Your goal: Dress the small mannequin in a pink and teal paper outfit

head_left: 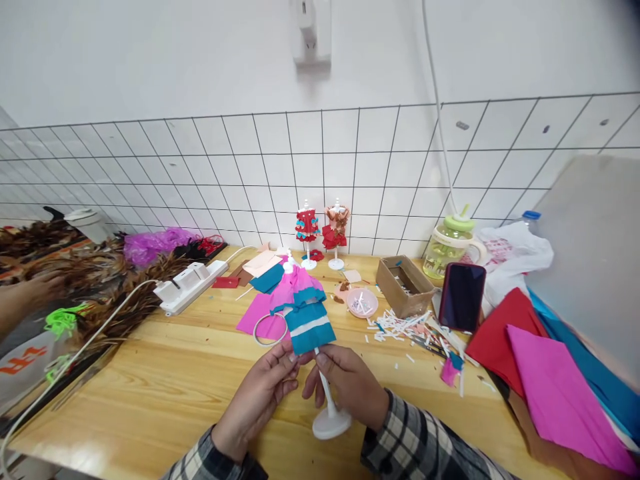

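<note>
White miniature dress form with a round base (327, 393) tilts over the wooden table (190, 393), its base towards the person, its top leaning away. It looks part-way dressed: a pink gathered layer (296, 283) covers the upper part, and a teal ruffle (304, 299) sits below it. Lower down, a flat teal panel (306, 341) shows no gathers — its white strip (310, 325) lies exposed, so that tier seems unfinished.

The left hand (257, 393) pinches the panel's lower edge narrowly; the right hand (355, 383) has its fingers closed on the stem just under it.

Near the wall, two red-dressed miniature forms (307, 227) (336, 227) stand upright — both look more complete. Loose white strips (400, 325) lie to the right.
</note>
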`<state>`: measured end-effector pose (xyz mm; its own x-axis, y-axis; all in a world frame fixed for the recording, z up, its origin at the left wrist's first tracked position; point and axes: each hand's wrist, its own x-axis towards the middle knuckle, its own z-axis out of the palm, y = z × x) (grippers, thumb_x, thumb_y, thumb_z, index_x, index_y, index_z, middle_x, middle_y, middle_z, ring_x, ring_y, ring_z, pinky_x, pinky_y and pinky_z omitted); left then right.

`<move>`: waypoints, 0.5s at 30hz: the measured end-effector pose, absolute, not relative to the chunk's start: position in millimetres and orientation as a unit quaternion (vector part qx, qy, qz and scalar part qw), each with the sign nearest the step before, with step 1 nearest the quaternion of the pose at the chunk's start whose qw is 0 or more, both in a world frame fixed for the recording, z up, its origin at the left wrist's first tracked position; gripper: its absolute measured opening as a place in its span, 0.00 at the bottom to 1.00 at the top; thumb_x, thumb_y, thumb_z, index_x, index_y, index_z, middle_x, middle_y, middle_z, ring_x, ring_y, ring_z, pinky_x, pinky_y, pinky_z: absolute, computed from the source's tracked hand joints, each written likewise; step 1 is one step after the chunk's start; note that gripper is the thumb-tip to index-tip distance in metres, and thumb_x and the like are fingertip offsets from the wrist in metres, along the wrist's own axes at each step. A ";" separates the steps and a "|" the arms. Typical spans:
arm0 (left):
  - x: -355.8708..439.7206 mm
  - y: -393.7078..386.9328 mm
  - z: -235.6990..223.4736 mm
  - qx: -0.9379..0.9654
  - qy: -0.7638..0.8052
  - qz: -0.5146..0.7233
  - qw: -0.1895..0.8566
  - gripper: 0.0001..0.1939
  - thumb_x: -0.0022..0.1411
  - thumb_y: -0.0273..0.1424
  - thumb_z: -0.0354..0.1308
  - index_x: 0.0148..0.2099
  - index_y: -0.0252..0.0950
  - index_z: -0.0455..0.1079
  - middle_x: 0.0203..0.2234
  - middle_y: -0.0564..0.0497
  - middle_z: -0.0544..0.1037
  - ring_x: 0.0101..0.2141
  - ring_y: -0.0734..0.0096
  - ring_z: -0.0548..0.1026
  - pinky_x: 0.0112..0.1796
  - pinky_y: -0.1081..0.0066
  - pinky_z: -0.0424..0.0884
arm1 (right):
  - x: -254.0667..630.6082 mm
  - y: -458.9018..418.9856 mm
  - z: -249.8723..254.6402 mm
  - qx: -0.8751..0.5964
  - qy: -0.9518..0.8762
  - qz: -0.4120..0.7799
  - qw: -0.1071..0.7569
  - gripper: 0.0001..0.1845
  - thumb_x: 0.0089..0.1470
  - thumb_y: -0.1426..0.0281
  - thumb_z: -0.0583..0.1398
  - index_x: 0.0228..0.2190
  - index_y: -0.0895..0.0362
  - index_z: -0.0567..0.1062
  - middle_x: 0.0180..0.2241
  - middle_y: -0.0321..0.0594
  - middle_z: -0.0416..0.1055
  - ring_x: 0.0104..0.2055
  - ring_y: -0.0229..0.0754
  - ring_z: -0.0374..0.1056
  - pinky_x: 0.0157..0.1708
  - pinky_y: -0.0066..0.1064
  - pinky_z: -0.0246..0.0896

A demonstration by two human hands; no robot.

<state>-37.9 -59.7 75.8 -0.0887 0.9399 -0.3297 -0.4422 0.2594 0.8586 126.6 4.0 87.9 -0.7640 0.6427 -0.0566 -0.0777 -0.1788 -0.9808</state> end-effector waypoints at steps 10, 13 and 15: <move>-13.3 -52.7 14.0 0.356 0.448 0.539 0.618 0.21 0.59 0.47 0.59 0.45 0.35 0.77 0.37 0.43 0.80 0.38 0.62 0.76 0.43 0.64 0.69 | 127.8 14.2 65.1 -0.256 -0.522 0.744 0.331 0.29 0.53 0.44 0.56 0.38 0.58 0.71 0.31 0.46 0.78 0.28 0.42 0.71 0.26 0.30 0.61; -15.4 -44.0 11.3 0.397 0.448 0.530 0.601 0.26 0.59 0.51 0.57 0.44 0.34 0.78 0.38 0.41 0.81 0.39 0.58 0.77 0.46 0.60 0.68 | 127.5 27.4 50.1 -0.246 -0.519 0.746 0.335 0.29 0.51 0.44 0.59 0.35 0.58 0.72 0.30 0.45 0.77 0.29 0.41 0.71 0.26 0.29 0.60; -16.1 -35.2 16.3 0.429 0.450 0.501 0.602 0.25 0.56 0.50 0.60 0.43 0.34 0.79 0.37 0.42 0.81 0.38 0.57 0.77 0.45 0.60 0.69 | 127.1 36.0 39.1 -0.245 -0.510 0.752 0.338 0.29 0.49 0.44 0.61 0.35 0.59 0.73 0.30 0.44 0.77 0.30 0.42 0.72 0.27 0.30 0.60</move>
